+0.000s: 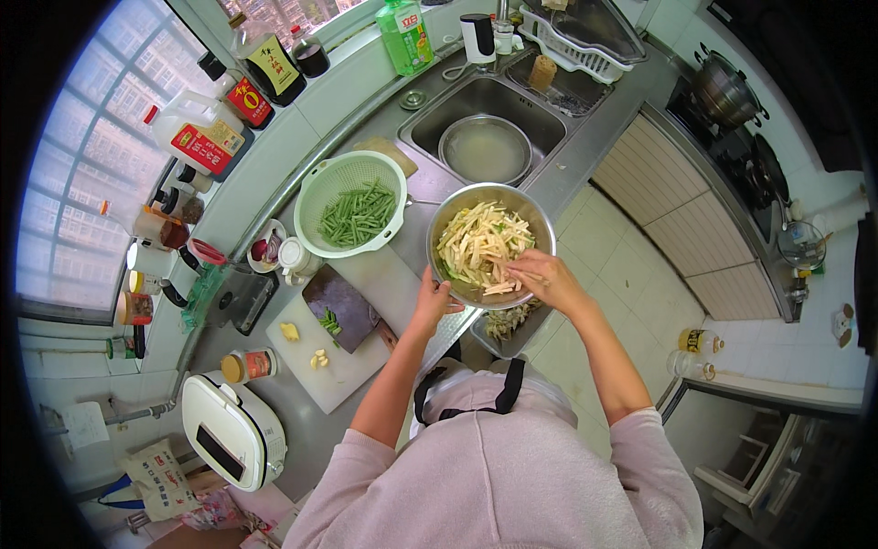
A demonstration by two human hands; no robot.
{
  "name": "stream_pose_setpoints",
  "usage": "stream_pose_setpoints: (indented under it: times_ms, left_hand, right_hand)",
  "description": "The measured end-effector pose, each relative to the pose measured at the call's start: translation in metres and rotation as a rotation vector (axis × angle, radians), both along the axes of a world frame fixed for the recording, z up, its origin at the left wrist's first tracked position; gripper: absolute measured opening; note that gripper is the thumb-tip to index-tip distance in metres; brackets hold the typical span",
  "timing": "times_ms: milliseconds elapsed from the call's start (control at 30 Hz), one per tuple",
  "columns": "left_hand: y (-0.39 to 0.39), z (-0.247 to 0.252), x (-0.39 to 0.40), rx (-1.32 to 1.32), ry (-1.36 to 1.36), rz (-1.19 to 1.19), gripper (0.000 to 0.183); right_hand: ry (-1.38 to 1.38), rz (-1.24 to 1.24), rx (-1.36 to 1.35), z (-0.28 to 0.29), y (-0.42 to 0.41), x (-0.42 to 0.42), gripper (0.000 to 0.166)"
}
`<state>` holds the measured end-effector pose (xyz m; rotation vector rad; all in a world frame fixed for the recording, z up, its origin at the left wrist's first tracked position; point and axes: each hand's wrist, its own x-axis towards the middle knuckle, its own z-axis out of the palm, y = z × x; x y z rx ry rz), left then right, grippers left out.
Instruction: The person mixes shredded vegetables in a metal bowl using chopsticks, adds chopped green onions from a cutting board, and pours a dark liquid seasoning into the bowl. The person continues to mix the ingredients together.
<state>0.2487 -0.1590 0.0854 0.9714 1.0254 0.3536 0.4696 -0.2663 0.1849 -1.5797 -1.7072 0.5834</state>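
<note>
A steel bowl (549,230) full of pale vegetable strips (483,240) with some green pieces is in front of me. My left hand (435,298) grips the bowl's near left rim. Fingers of my right hand (545,278) reach over the near right rim and pinch some of the strips. Left of the bowl stands a light green colander (312,185) with cut green beans (360,214). A cleaver (343,302) lies on a white cutting board (343,381), with green pieces on its blade, and garlic cloves (319,358) and a piece of ginger (289,332) beside it.
Beyond the bowl is a sink (552,123) holding a pan of cloudy water (483,147). Bottles and jars line the ledge at left. A rice cooker (219,432) stands near left, beside a lidded jar (248,365). A bin with scraps (504,326) sits below the counter edge. The stove (727,147) is at right.
</note>
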Motion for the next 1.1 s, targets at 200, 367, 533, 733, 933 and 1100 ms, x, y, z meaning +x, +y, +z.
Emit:
stream_pose_setpoints:
  times_ms: [200,367,533,733,933,1100]
  left_hand:
    - [-0.002,-0.004,0.000,-0.004,-0.005,0.009,0.059]
    - [-0.002,0.001,0.003,-0.014,-0.018,-0.016,0.059]
    - [-0.004,0.007,0.004,-0.020,0.021,0.024,0.061]
    - [-0.004,-0.003,0.002,-0.020,-0.024,0.039,0.062]
    - [-0.003,-0.009,0.003,-0.021,-0.022,0.036,0.063]
    - [-0.003,0.001,-0.001,-0.022,-0.038,0.010,0.063]
  right_hand:
    - [0.033,-0.175,0.040,0.033,0.010,0.025,0.016]
    - [0.118,-0.341,-0.027,-0.025,0.022,0.012,0.017]
    - [0.064,-0.215,-0.030,0.001,-0.016,-0.035,0.019]
    - [0.333,-0.624,-0.016,0.010,-0.046,-0.002,0.017]
    - [0.500,-0.834,0.061,-0.055,-0.018,-0.009,0.019]
    - [0.161,-0.589,0.100,-0.020,-0.012,-0.047,0.017]
